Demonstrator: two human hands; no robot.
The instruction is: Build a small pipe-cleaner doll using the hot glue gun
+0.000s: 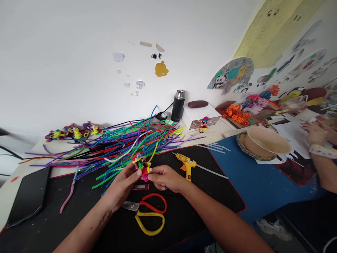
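Observation:
Between my two hands is a small pipe-cleaner doll point(142, 166) in red, yellow, green and magenta. My left hand point(126, 181) grips its left side with the thumb in front. The fingertips of my right hand point(165, 177) pinch its lower right side. Below them on the black mat lie scissors point(151, 213) with one red and one yellow handle. A yellow hot glue gun point(187, 165) with a clear glue stick rests to the right of my right hand. Just beyond the doll spreads a heap of multicoloured pipe cleaners point(131, 140).
Several finished dolls point(75, 133) lie at the back left, near a black tablet-like slab point(29, 196). A black thermos point(178, 105) and white box point(200, 117) stand by the wall. A bowl point(268, 142) sits at right, where another person's hands point(318, 131) are working.

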